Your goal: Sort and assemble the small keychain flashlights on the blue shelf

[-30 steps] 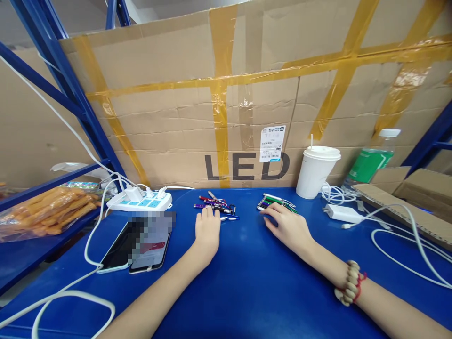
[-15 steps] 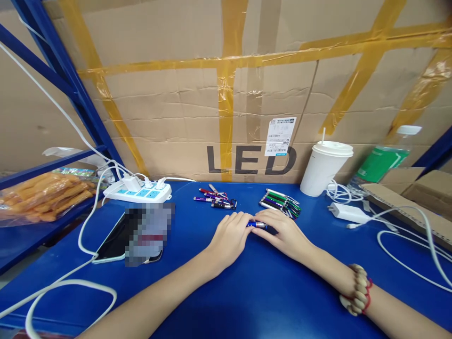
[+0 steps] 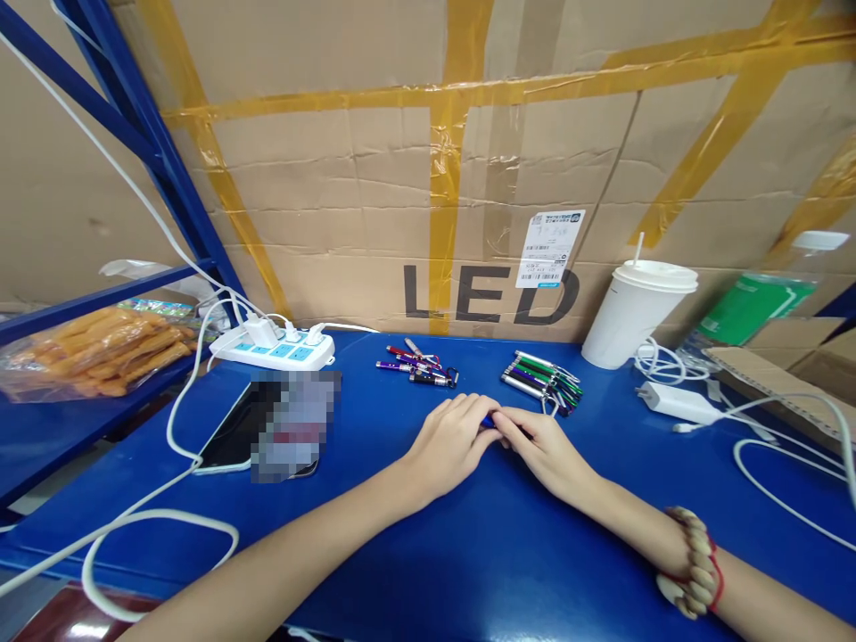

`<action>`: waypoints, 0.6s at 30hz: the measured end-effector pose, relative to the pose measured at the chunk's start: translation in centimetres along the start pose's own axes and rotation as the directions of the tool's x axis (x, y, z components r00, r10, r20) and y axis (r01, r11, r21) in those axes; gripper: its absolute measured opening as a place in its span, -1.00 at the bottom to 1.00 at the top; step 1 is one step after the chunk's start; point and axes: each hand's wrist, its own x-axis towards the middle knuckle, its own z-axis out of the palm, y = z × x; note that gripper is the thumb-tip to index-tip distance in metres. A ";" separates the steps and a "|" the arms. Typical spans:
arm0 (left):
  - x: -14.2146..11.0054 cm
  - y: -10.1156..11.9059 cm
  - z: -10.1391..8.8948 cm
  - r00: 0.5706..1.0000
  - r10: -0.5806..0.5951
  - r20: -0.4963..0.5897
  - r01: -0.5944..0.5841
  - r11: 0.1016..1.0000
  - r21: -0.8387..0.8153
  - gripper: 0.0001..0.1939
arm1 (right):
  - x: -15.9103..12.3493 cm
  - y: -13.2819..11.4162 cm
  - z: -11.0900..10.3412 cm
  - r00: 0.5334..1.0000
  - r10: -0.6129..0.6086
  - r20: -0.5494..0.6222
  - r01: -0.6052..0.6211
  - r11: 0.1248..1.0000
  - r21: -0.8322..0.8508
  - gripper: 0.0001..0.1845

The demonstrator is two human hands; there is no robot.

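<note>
Gripping a small blue object [image 3: 488, 421], mostly hidden, with our left hand [image 3: 456, 443] and right hand [image 3: 545, 450] together, we work to the left of the white cup [image 3: 632, 319] and nearer than it. Green and silver tubes [image 3: 535, 376] lie just left of that cup, red and purple tubes [image 3: 403, 366] farther left; a white charger [image 3: 679, 403] sits near its right.

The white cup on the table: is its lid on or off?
On: the lid covers the top of the cup, with a straw sticking up.
</note>
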 end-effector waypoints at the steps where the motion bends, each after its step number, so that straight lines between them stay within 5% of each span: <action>1: 0.0 0.0 0.0 1.000 -0.023 -0.005 0.023 0.998 -0.059 -0.84 | 0.0 0.1 0.0 1.000 -0.001 0.003 0.001 1.000 -0.004 -0.45; 6: 0.4 -0.2 0.2 0.977 -0.210 -0.034 0.182 0.908 -0.377 -0.76 | 0.1 0.6 -0.2 0.997 0.001 -0.078 -0.006 0.998 -0.067 -0.43; 14: 1.6 -1.7 0.5 0.883 -0.467 0.056 0.236 0.337 -0.912 -0.81 | 0.0 0.6 -0.2 0.993 0.051 -0.104 -0.055 0.998 -0.036 -0.66; 18: 1.8 -1.8 0.6 0.863 -0.493 0.113 0.236 0.194 -0.952 -0.77 | 0.1 0.9 -0.1 0.995 0.064 -0.073 -0.067 0.997 -0.030 -0.68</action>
